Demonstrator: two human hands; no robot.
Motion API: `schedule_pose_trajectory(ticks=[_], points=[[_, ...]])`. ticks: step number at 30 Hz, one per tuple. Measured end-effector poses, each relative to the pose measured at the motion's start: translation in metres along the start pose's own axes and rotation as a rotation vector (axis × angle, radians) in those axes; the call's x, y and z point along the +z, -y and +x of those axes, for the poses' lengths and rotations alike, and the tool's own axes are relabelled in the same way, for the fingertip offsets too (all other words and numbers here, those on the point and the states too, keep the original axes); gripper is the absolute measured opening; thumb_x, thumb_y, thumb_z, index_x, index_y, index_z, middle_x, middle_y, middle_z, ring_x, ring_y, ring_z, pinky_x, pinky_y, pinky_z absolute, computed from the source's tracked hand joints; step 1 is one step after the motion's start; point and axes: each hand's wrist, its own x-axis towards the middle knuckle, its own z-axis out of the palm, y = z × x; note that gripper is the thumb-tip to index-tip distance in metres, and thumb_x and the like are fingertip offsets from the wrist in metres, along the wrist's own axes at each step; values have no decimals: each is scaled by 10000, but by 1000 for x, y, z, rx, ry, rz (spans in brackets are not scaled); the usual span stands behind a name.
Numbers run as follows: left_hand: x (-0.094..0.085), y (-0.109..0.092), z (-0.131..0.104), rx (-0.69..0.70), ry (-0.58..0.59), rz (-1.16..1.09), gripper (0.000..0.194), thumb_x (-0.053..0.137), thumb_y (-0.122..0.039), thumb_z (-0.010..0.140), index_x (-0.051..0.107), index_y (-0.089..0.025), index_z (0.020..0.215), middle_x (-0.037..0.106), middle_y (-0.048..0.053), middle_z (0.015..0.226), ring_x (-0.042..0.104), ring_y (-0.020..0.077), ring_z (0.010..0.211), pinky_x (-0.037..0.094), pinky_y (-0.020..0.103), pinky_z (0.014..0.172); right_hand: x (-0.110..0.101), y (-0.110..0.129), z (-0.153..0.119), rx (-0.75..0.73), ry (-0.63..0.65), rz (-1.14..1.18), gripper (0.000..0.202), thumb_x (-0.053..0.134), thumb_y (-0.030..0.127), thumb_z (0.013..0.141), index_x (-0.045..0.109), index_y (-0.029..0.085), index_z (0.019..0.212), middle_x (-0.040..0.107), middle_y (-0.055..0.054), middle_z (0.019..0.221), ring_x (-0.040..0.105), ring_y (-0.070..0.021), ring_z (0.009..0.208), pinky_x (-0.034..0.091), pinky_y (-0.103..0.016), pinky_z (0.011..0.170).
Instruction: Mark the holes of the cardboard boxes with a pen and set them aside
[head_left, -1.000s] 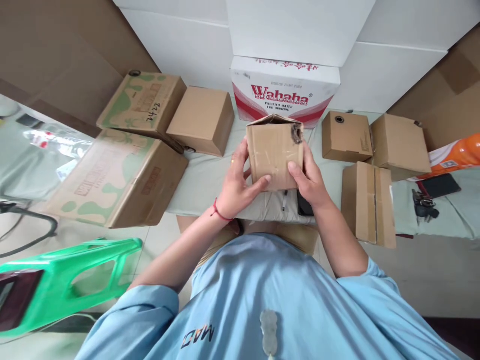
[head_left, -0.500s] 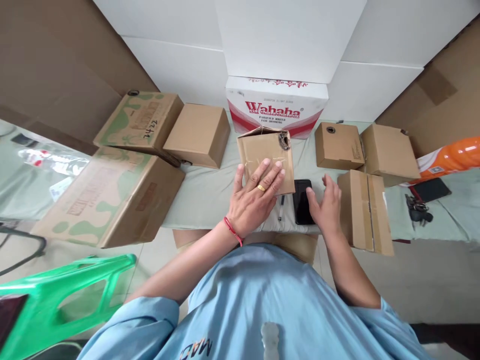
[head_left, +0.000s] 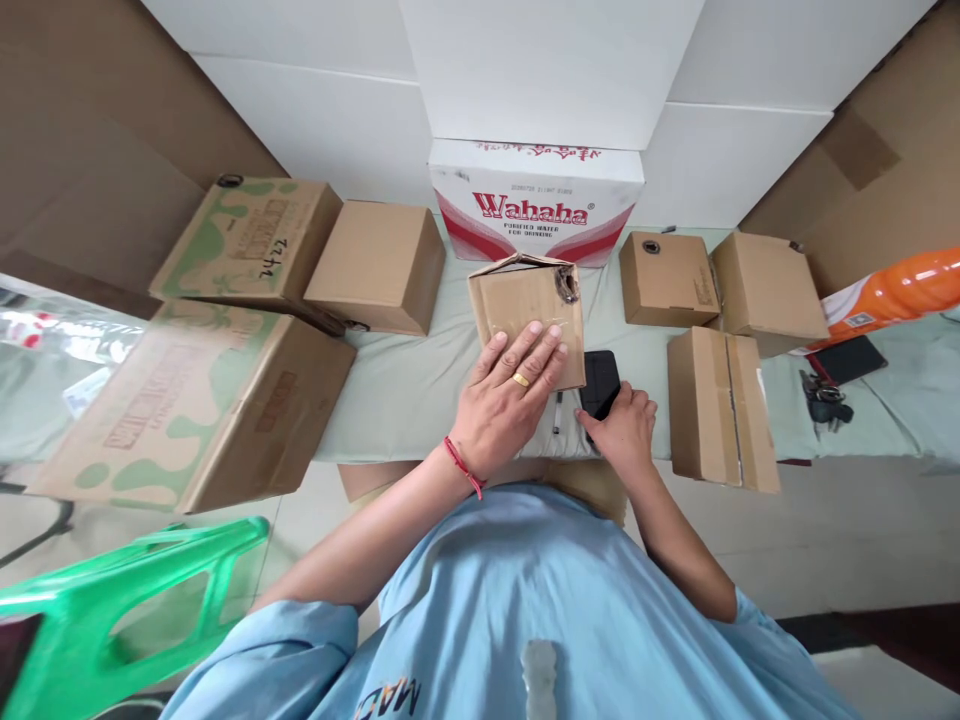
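- My left hand (head_left: 508, 400) lies flat, fingers spread, pressing on the top of the small cardboard box (head_left: 529, 318) that stands on the worktop (head_left: 405, 390) right in front of me.
- My right hand (head_left: 624, 432) is curled around the near end of the black phone (head_left: 600, 383), just right of the box; fingers closed on its edge, the far end resting on the cloth.
- A pen (head_left: 557, 412) lies between the box and the phone, close under my right thumb.
- The box's far flap stands up and there is a torn hole at its far right corner, so I judge the card is weak: heavy pressure from my flat palm could buckle the top.
- The phone sits near the worktop's near edge; a loose grip could let it slide off toward my lap.
- Lifting the phone could also nudge the pen and roll it off that edge.
- The Wahaha carton (head_left: 536, 208) stands just beyond the box, other brown boxes on either side.
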Motion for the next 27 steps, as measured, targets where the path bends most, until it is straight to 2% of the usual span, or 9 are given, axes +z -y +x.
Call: schedule_pose_trajectory(ticks=[3,7,10,12,14,18,21,24,27], points=[[-1,0,-2,-8,10,-18,594,566,-168,1099,474,-195,1685,594,124,1687,441,247,1672,238,468,1441,-5,-6,5,32,37,42,899,836,556,816,571,1,1471,624,-293,1283,583,-481,1257,489,-607,1104],[-2,1,-2,-25,46,-96,644,519,-161,1105,407,-235,1735,566,116,1711,433,250,1676,271,500,1431,-11,-20,4,102,81,146,938,863,525,753,533,53,1493,590,-254,1329,667,-416,1166,545,-560,1074],[-1,1,-2,-22,30,-85,616,523,-170,1110,438,-227,1718,566,118,1711,436,255,1675,269,497,1429,-15,-28,1,190,114,254,941,886,537,696,557,81,1450,570,-254,1365,697,-393,1137,576,-551,1057],[0,1,-1,-19,23,-69,599,524,-169,1112,458,-229,1705,568,115,1710,435,255,1676,274,496,1425,-22,-30,-4,177,24,355,916,898,526,660,572,96,1401,578,-247,1353,676,-399,1202,568,-563,1097],[1,1,-1,-12,21,-65,597,524,-165,1111,462,-235,1700,569,112,1710,430,252,1679,279,496,1423,-35,-25,-11,84,-152,455,880,882,540,678,561,137,1391,587,-214,1337,657,-383,1235,565,-575,1113],[3,0,0,-2,-7,-36,574,551,-169,1105,494,-213,1675,586,123,1696,443,254,1672,257,487,1431,-77,7,-28,-214,-461,593,867,844,629,785,497,215,1463,564,-171,1363,657,-359,1238,595,-590,1074],[4,-1,1,-12,-28,-27,558,571,-179,1101,520,-212,1655,598,115,1687,458,258,1663,236,479,1441,-105,42,-34,-380,-565,613,870,834,649,837,454,257,1514,546,-171,1373,645,-374,1259,623,-595,1032],[5,-3,1,-31,-48,-55,584,539,-163,1106,496,-254,1681,615,88,1677,472,240,1654,237,457,1446,-116,73,-33,-468,-624,611,832,808,610,880,410,280,1533,528,-174,1355,620,-389,1277,622,-621,1034],[6,-3,-2,-53,-63,-71,607,505,-158,1112,463,-248,1710,642,89,1653,506,232,1631,240,440,1451,-112,90,-29,-499,-615,677,796,796,544,904,382,273,1529,499,-184,1369,587,-397,1314,603,-637,1071]])
